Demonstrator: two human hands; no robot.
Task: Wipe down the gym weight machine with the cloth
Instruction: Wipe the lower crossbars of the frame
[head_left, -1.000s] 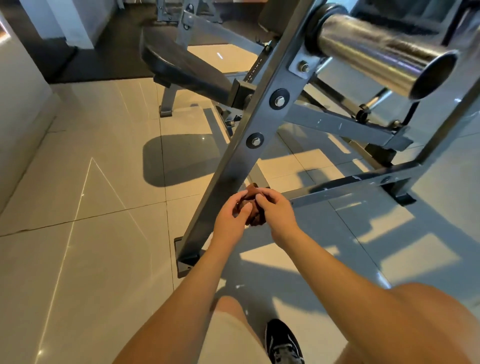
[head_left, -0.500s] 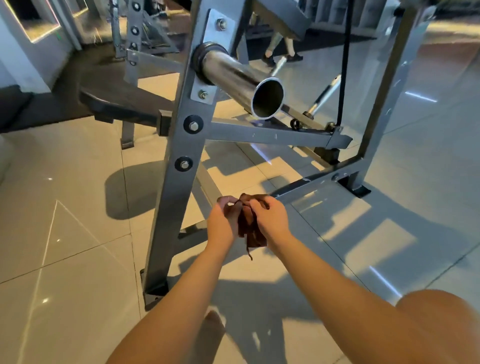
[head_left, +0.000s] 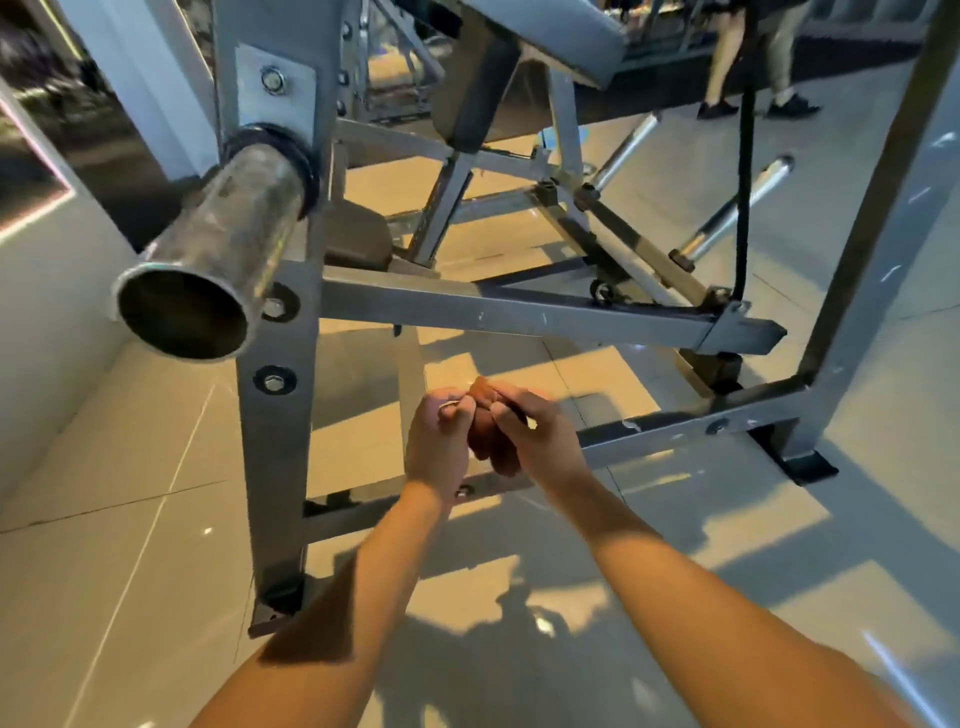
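While both hands are busy with the cloth, neither touches the metal. Nearest us, the left hand (head_left: 439, 441) and the right hand (head_left: 540, 441) face each other with fingers curled, each pinching the brown cloth (head_left: 485, 431), which sits bunched between them, above the tiled floor (head_left: 130, 519).

We judge the cloth light, soft and limp. It will take any shape, so it is best gathered into a firm wad in one palm, with no loose end to catch on bolt heads.

The weight machine (head_left: 275, 441) is by contrast heavy and rigid; its painted upright stands just left of the left hand. Its lower rail (head_left: 675, 434) runs off to the right of the right hand. Beyond both hands lies the cross bar (head_left: 519, 312), and up and to the left of them juts the chrome peg (head_left: 228, 244), probably the slickest surface. Farthest off, beyond and to the right, a person's legs (head_left: 727, 62) show.

Half a second earlier a loose tail of cloth hung below the hands; now it is tucked into the wad. The peg, then opening to the right above the hands, now opens to their left.
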